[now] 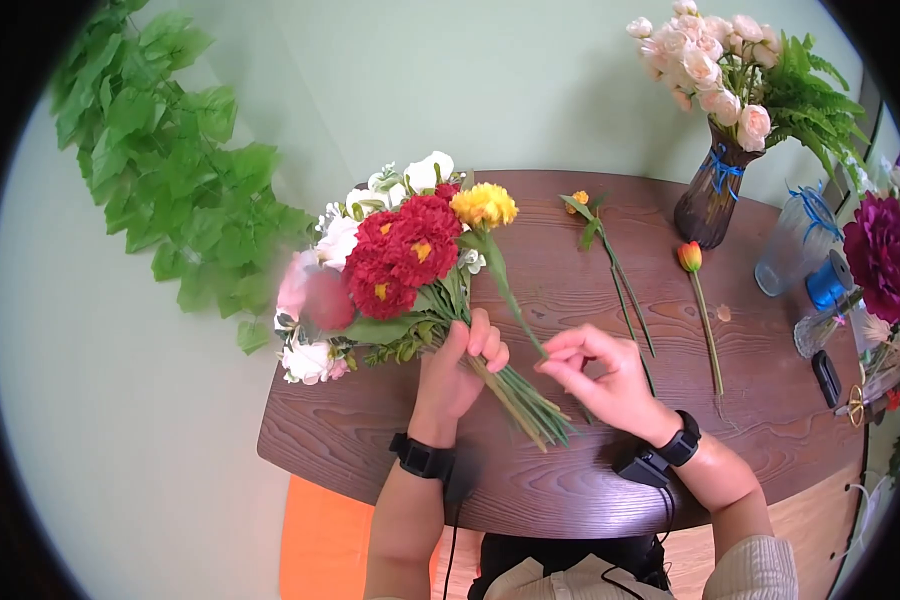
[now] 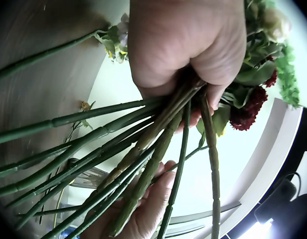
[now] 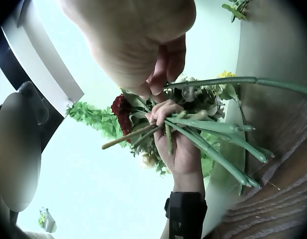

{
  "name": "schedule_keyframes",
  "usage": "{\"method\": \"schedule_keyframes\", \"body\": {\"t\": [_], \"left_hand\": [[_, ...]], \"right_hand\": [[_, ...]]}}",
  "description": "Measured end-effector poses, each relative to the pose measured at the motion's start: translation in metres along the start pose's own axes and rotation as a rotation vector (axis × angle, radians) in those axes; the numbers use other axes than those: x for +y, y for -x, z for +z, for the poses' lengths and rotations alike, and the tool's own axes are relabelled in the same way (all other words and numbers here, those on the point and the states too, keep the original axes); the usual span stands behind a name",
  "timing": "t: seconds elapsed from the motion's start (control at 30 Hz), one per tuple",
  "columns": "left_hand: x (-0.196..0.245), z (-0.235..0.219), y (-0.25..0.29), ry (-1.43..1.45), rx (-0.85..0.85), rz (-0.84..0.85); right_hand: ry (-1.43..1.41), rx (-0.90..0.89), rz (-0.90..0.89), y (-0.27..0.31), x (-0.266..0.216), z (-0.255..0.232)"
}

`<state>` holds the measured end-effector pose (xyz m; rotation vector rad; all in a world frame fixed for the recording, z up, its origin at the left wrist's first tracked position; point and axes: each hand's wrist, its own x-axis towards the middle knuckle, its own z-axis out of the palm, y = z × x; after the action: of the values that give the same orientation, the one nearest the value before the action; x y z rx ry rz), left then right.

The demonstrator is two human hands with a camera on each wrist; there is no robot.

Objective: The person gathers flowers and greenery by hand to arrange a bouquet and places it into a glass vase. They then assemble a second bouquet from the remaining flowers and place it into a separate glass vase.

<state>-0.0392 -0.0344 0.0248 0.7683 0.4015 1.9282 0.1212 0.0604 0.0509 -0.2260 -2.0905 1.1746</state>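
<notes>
My left hand [image 1: 457, 372] grips a bouquet by its bundled green stems [image 2: 143, 144], which fan out below the fist. Red flowers [image 1: 410, 250] with yellow centres, white flowers [image 1: 430, 172] and pink ones fill its head. A yellow flower [image 1: 485, 206] stands at the bouquet's right side, its long stem slanting down to my right hand [image 1: 605, 378]. Thumb and fingertips of that hand pinch this green stem [image 3: 243, 80] close to the bundle. In the right wrist view the left hand [image 3: 178, 149] shows behind, wrapped round the stems.
On the dark wooden table [image 1: 530, 500] lie a small orange flower [image 1: 577, 203] with green stems and an orange-red tulip [image 1: 690, 257]. Behind stand a brown vase [image 1: 710, 205] of pale roses, a clear vase [image 1: 795, 240] and a blue ribbon spool [image 1: 828, 280]. Scissors [image 1: 856, 405] are at the right edge.
</notes>
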Motion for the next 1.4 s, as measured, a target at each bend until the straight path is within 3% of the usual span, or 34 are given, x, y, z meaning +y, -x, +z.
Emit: {"method": "schedule_keyframes", "body": {"t": [0.1,0.3,0.4,0.5,0.7,0.9,1.07,1.13,1.2,1.33,1.4], "left_hand": [[-0.002,0.000,0.003,0.042,-0.029,-0.015],[-0.006,-0.001,0.007,-0.160,-0.008,-0.075],[-0.006,0.003,0.007,-0.097,-0.021,-0.031],[-0.005,-0.007,0.004,0.002,-0.080,0.022],[-0.001,-0.012,0.006,0.049,-0.079,0.070],[0.000,-0.008,0.006,0.079,-0.060,0.057],[0.000,-0.011,0.007,0.068,-0.084,0.027],[0.000,-0.009,0.009,-0.054,-0.096,-0.070],[-0.004,-0.001,0.009,0.005,-0.088,-0.063],[-0.003,-0.002,0.008,-0.198,-0.243,-0.212],[-0.004,0.005,0.012,-0.268,-0.061,-0.166]], "right_hand": [[-0.008,-0.004,-0.034,0.003,-0.003,0.005],[-0.025,-0.040,-0.060,0.006,-0.001,0.010],[0.024,0.056,-0.123,0.008,0.002,0.010],[-0.058,0.273,-0.115,0.009,0.009,0.012],[-0.059,0.153,-0.015,0.009,0.012,0.013],[-0.036,0.102,-0.107,0.010,0.006,0.014],[-0.040,0.087,-0.062,0.008,0.006,0.016],[-0.044,0.090,-0.040,0.008,0.006,0.017],[-0.066,0.083,-0.005,0.009,0.007,0.017],[-0.093,0.047,0.000,0.009,0.007,0.017],[-0.128,0.023,0.000,0.008,0.003,0.017]]}}
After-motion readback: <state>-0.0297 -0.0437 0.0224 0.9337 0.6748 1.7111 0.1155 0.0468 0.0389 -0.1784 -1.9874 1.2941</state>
